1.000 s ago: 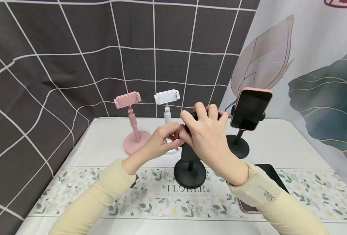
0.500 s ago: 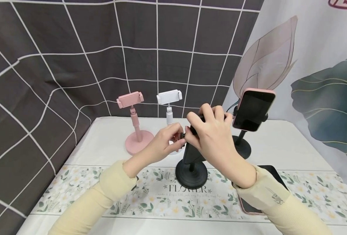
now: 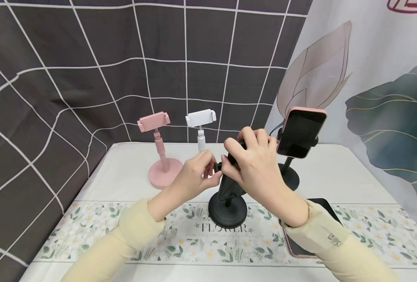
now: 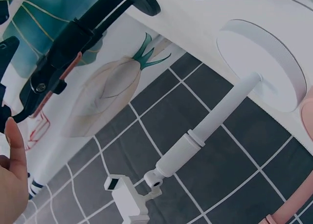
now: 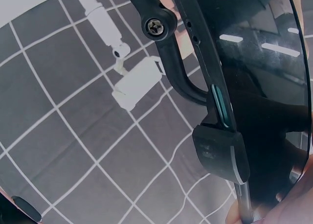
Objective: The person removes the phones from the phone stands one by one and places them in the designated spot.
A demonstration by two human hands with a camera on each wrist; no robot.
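Note:
In the head view my right hand (image 3: 254, 160) grips the top of a black phone (image 3: 226, 187) from above, fingers curled over its edge. My left hand (image 3: 196, 172) pinches the end of the holder clamp (image 3: 217, 167) of a black phone stand. The stand's round base (image 3: 227, 210) rests on the floral cloth. In the right wrist view, the glossy phone screen (image 5: 264, 87) lies alongside the clamp pad (image 5: 220, 153), with a curved arm (image 5: 178, 72) behind. Left fingers (image 4: 16, 145) touch the black holder at the left wrist view's edge. The right hand hides much of the holder.
A pink stand (image 3: 165, 172) and a white stand (image 3: 201, 117) stand behind, their holders unfilled. Rear right, another black stand (image 3: 289, 176) carries a pink-edged phone (image 3: 301, 133). A further phone (image 3: 300, 250) lies flat near my right sleeve.
My right hand has shifted slightly right with the phone, which has turned more edge-on. The clamp's end now shows in a gap between the two hands.

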